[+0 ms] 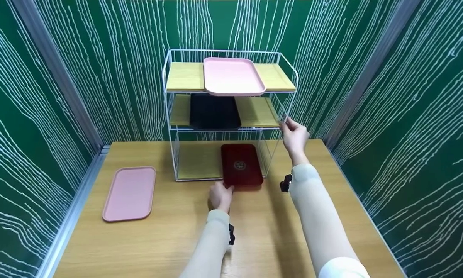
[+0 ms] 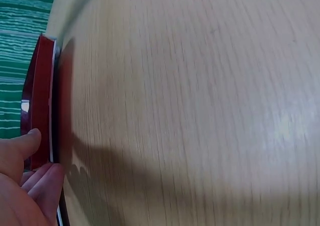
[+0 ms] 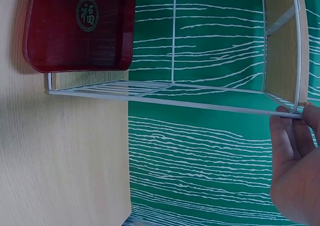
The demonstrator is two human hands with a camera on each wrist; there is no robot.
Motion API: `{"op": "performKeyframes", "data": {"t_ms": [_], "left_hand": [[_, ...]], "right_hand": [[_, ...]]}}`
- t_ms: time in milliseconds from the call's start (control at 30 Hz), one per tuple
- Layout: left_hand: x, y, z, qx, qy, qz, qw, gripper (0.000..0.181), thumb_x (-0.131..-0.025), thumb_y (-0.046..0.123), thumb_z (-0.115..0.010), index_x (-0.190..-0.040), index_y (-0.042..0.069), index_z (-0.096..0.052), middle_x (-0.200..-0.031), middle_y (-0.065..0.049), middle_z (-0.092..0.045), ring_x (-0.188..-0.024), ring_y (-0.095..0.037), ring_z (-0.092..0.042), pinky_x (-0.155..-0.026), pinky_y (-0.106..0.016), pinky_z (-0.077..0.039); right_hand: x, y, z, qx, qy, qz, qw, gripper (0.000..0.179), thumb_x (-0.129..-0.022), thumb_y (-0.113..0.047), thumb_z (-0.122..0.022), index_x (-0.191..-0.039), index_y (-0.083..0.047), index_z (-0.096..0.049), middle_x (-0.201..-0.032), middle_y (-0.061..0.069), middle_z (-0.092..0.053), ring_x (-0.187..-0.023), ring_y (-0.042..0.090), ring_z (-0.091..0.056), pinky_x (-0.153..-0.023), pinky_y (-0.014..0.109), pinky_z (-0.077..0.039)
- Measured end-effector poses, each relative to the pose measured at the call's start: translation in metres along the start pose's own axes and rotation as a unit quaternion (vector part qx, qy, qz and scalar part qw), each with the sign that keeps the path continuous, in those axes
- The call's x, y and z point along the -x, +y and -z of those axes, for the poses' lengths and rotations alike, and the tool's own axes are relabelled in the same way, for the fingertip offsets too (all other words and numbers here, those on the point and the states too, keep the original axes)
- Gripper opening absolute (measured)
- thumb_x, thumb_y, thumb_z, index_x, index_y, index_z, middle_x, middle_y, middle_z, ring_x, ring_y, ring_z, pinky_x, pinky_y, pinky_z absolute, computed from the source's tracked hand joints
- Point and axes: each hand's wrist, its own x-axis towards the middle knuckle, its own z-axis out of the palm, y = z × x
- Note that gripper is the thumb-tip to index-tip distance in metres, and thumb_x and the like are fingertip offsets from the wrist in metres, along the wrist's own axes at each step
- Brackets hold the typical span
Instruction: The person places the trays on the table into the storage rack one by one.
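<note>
A dark red tray [image 1: 243, 168] with a round gold emblem lies on the bottom shelf of a white wire rack [image 1: 172, 150], its front end jutting past the shelf edge. My left hand [image 1: 220, 196] pinches the tray's front left corner; in the left wrist view the thumb [image 2: 33, 140] is on the red rim with fingers below. At the rack's right side, my right hand [image 1: 295, 135] grips the white front post beside the middle shelf, fingers [image 3: 283, 141] curled at the wire in the right wrist view.
A pink tray [image 1: 234, 76] sits on the rack's top shelf and a black tray [image 1: 215, 111] on the middle one. Another pink tray [image 1: 131, 194] lies at the left of the wooden table [image 1: 169, 239]. Green patterned walls [image 1: 428, 116] enclose the back and sides.
</note>
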Motion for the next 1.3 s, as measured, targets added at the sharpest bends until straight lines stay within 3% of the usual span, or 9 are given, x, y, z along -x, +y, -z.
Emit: {"op": "performKeyframes", "data": {"t_ms": [167,200,333,533,667,833,967,1167,1300], "left_hand": [[-0.001,0.005,0.009,-0.009,-0.005,0.023,0.9997,0.011,-0.09,0.027,-0.087,-0.09,0.018,-0.08,-0.092,-0.006,-0.08,-0.088,-0.033,-0.076,-0.071,-0.054,-0.059],[0.001,0.012,0.017,-0.015,-0.012,0.036,0.9992,0.011,-0.09,0.025,-0.087,-0.089,0.017,-0.079,-0.091,-0.007,-0.08,-0.088,-0.033,-0.076,-0.072,-0.055,-0.059],[-0.002,0.013,0.02,-0.016,-0.02,0.036,0.999,0.01,-0.092,0.025,-0.086,-0.091,0.016,-0.08,-0.094,-0.007,-0.08,-0.09,-0.032,-0.076,-0.072,-0.053,-0.059],[-0.005,0.011,0.02,0.024,-0.05,0.005,0.9984,0.014,-0.095,0.018,-0.082,-0.108,0.011,-0.083,-0.101,-0.005,-0.081,-0.098,-0.029,-0.076,-0.082,-0.048,-0.061],[-0.005,0.007,0.021,0.054,-0.048,-0.01,0.9974,0.019,-0.095,0.01,-0.08,-0.113,0.006,-0.082,-0.108,-0.008,-0.081,-0.105,-0.03,-0.075,-0.09,-0.046,-0.061],[-0.005,0.001,0.025,0.044,-0.037,-0.007,0.9983,0.017,-0.094,0.013,-0.08,-0.111,0.009,-0.084,-0.106,-0.004,-0.082,-0.104,-0.028,-0.076,-0.089,-0.047,-0.061],[-0.008,-0.003,0.033,0.048,-0.045,-0.022,0.9976,0.015,-0.095,0.013,-0.08,-0.108,0.007,-0.084,-0.103,-0.005,-0.082,-0.101,-0.029,-0.076,-0.089,-0.047,-0.061],[-0.012,-0.01,0.049,0.097,-0.098,-0.052,0.9891,0.028,-0.097,0.011,-0.077,-0.123,0.0,-0.078,-0.115,-0.014,-0.08,-0.111,-0.029,-0.076,-0.1,-0.044,-0.06],[-0.016,-0.016,0.061,0.103,-0.12,-0.082,0.9841,0.03,-0.096,0.01,-0.079,-0.122,-0.004,-0.077,-0.113,-0.016,-0.08,-0.108,-0.029,-0.077,-0.096,-0.041,-0.062]], "right_hand": [[0.0,-0.003,-0.007,-0.002,-0.01,0.006,0.9999,0.035,-0.104,-0.02,-0.074,-0.138,-0.013,-0.073,-0.125,0.011,-0.077,-0.105,0.02,-0.074,-0.086,0.028,-0.06],[0.0,-0.004,-0.008,-0.001,-0.013,0.007,0.9999,0.035,-0.104,-0.02,-0.074,-0.138,-0.013,-0.072,-0.126,0.011,-0.077,-0.106,0.02,-0.074,-0.087,0.028,-0.06],[-0.001,-0.006,-0.009,-0.003,-0.014,0.006,0.9999,0.035,-0.104,-0.02,-0.074,-0.138,-0.013,-0.072,-0.126,0.012,-0.077,-0.105,0.019,-0.074,-0.088,0.028,-0.061],[-0.001,-0.006,-0.008,-0.006,-0.006,0.01,0.9999,0.035,-0.104,-0.021,-0.074,-0.138,-0.012,-0.072,-0.118,0.012,-0.079,-0.098,0.022,-0.075,-0.075,0.018,-0.057],[-0.001,-0.006,-0.011,-0.007,-0.005,0.014,0.9999,0.034,-0.104,-0.019,-0.074,-0.137,-0.011,-0.073,-0.111,0.013,-0.08,-0.093,0.029,-0.077,-0.068,0.016,-0.056],[0.0,-0.003,-0.011,-0.013,-0.011,0.001,0.9999,0.035,-0.104,-0.019,-0.073,-0.138,-0.01,-0.072,-0.115,0.012,-0.08,-0.095,0.024,-0.076,-0.072,0.017,-0.057],[0.001,-0.002,-0.008,-0.01,-0.016,-0.012,0.9997,0.036,-0.105,-0.02,-0.072,-0.14,-0.013,-0.072,-0.119,0.01,-0.079,-0.095,0.017,-0.073,-0.076,0.02,-0.056],[0.0,-0.001,-0.002,-0.01,-0.022,-0.02,0.9995,0.037,-0.105,-0.024,-0.072,-0.142,-0.015,-0.07,-0.123,0.009,-0.078,-0.099,0.014,-0.071,-0.084,0.022,-0.058],[-0.001,0.001,0.005,-0.016,-0.031,-0.037,0.9987,0.038,-0.107,-0.026,-0.069,-0.145,-0.017,-0.068,-0.129,0.009,-0.076,-0.106,0.016,-0.071,-0.092,0.026,-0.06]]}}
